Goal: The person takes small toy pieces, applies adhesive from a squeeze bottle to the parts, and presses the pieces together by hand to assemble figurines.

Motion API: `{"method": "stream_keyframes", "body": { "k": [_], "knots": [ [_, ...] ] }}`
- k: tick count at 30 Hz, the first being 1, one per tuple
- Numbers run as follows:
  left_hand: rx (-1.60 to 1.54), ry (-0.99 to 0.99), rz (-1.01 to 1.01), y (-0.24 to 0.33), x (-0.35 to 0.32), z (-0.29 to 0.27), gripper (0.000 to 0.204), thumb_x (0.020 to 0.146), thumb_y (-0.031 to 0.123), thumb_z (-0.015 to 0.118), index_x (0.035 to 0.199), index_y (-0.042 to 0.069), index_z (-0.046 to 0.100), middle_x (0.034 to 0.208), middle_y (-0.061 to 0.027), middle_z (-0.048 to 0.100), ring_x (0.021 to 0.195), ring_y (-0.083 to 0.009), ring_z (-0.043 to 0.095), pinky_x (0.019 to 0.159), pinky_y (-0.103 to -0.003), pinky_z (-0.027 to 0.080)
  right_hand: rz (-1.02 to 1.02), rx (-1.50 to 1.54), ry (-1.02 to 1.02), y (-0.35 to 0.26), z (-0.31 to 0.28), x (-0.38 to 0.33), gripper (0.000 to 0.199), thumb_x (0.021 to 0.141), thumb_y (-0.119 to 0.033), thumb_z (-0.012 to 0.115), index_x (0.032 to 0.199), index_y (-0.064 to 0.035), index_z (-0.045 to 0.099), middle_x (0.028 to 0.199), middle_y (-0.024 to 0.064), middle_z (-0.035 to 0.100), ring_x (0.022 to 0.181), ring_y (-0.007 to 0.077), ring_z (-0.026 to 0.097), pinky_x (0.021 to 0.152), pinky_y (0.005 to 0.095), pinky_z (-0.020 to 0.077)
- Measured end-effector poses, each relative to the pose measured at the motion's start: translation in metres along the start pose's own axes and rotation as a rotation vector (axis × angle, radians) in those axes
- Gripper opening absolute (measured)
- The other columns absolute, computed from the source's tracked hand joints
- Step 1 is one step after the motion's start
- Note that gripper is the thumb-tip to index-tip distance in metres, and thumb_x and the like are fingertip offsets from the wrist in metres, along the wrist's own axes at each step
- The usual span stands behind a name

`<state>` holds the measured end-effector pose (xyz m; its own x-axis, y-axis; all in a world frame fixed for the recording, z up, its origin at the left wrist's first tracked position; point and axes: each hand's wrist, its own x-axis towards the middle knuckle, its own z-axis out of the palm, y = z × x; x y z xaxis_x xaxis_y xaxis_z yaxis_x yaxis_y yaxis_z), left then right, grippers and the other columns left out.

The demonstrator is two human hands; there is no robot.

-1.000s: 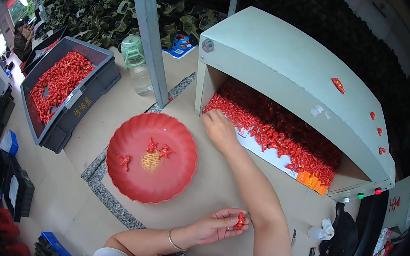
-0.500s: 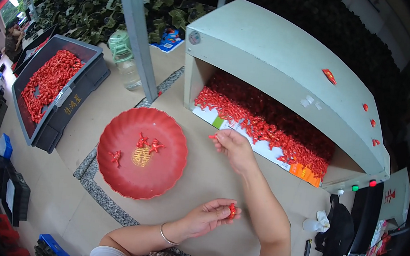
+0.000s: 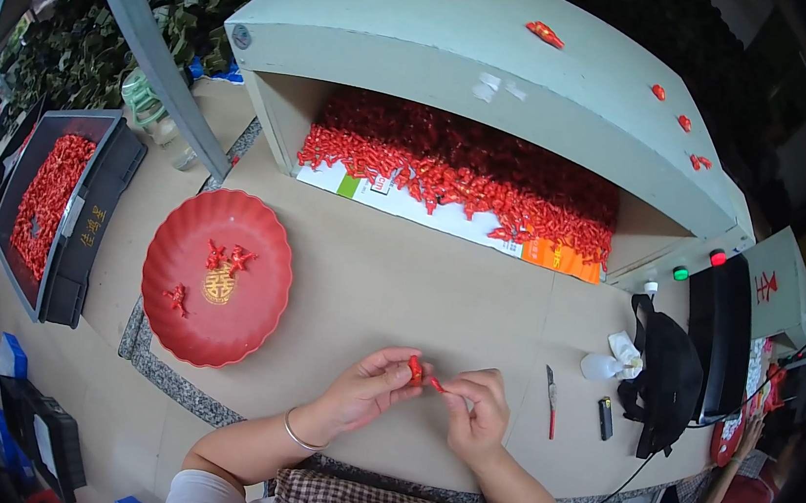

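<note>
Close to the table's near edge, my left hand (image 3: 355, 396) pinches a small red plastic figure part (image 3: 415, 370) with yellow on it. Facing it, my right hand (image 3: 480, 419) has a smaller, thin red plastic piece (image 3: 437, 385) between thumb and fingers. The two parts almost meet; whether they touch I cannot tell. To the left stands a scalloped red bowl (image 3: 204, 344) with a gold emblem, and in it lie several red figures (image 3: 238, 257). Beyond my hands, a pile of small red pieces (image 3: 450, 180) fills the open front of a pale green metal cabinet (image 3: 413, 61).
A grey crate (image 3: 66, 280) of red pieces stands far left, near a metal post (image 3: 155, 44) and a green-lidded bottle (image 3: 143, 106). On the right lie a craft knife (image 3: 551, 402), a lighter (image 3: 605, 418), a white bottle (image 3: 597, 366) and a black bag (image 3: 667, 377). Another person (image 3: 741, 493) sits at lower right.
My right hand has come back from the cabinet's front with the thin red piece and now meets my left hand, which has lifted its part. The view has swung right.
</note>
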<state>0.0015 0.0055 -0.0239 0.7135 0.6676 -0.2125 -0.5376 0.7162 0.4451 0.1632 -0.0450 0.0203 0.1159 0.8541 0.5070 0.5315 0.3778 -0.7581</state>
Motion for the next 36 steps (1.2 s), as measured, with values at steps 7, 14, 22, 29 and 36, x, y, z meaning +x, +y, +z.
{"method": "stream_keyframes", "body": {
  "k": [7, 14, 22, 29, 36],
  "knots": [
    [0.113, -0.017, 0.056, -0.004, 0.0, 0.001, 0.025, 0.088, 0.007, 0.047, 0.113, 0.007, 0.05, 0.113, -0.0107, 0.053, 0.104, -0.0178, 0.051, 0.089, -0.03, 0.043, -0.084, -0.037, -0.004, 0.009, 0.004, -0.007, 0.009, 0.074, -0.001, 0.062, 0.081, -0.0041, 0.058, 0.079, 0.0071, 0.057, 0.069, 0.0202, 0.051, 0.062, 0.0282, 0.0407],
    [0.272, -0.021, 0.116, 0.0, -0.001, 0.001, 0.024, 0.086, 0.003, 0.049, 0.11, 0.006, 0.054, 0.108, -0.0129, 0.056, 0.101, -0.0203, 0.054, 0.088, -0.033, 0.045, -0.102, -0.047, -0.015, 0.01, 0.007, -0.006, 0.009, 0.073, -0.003, 0.063, 0.081, -0.005, 0.058, 0.079, 0.0071, 0.058, 0.069, 0.0212, 0.051, 0.062, 0.0295, 0.0416],
    [0.47, -0.068, 0.163, 0.003, -0.002, -0.001, 0.022, 0.086, 0.003, 0.051, 0.108, 0.002, 0.055, 0.108, -0.0109, 0.056, 0.101, -0.0188, 0.052, 0.089, -0.031, 0.043, -0.194, -0.135, -0.024, 0.011, 0.004, -0.007, 0.01, 0.073, -0.006, 0.064, 0.081, -0.0059, 0.058, 0.08, 0.0072, 0.057, 0.07, 0.0233, 0.051, 0.065, 0.0318, 0.0433],
    [0.408, -0.035, 0.107, 0.002, -0.003, 0.002, 0.023, 0.086, 0.003, 0.05, 0.108, 0.002, 0.054, 0.109, -0.0111, 0.056, 0.1, -0.0196, 0.053, 0.088, -0.032, 0.044, -0.157, -0.083, -0.044, 0.015, 0.003, -0.009, 0.009, 0.073, -0.008, 0.063, 0.082, -0.006, 0.059, 0.08, 0.0067, 0.056, 0.072, 0.0233, 0.051, 0.066, 0.0341, 0.0436],
    [0.543, -0.044, 0.167, 0.0, -0.003, -0.002, 0.022, 0.085, 0.002, 0.052, 0.106, 0.001, 0.055, 0.108, -0.0105, 0.057, 0.099, -0.0167, 0.053, 0.086, -0.029, 0.043, -0.344, -0.284, -0.018, 0.015, 0.006, -0.015, 0.014, 0.071, -0.008, 0.064, 0.084, -0.0068, 0.059, 0.082, 0.0055, 0.055, 0.075, 0.0222, 0.05, 0.069, 0.036, 0.043]
  ]
}}
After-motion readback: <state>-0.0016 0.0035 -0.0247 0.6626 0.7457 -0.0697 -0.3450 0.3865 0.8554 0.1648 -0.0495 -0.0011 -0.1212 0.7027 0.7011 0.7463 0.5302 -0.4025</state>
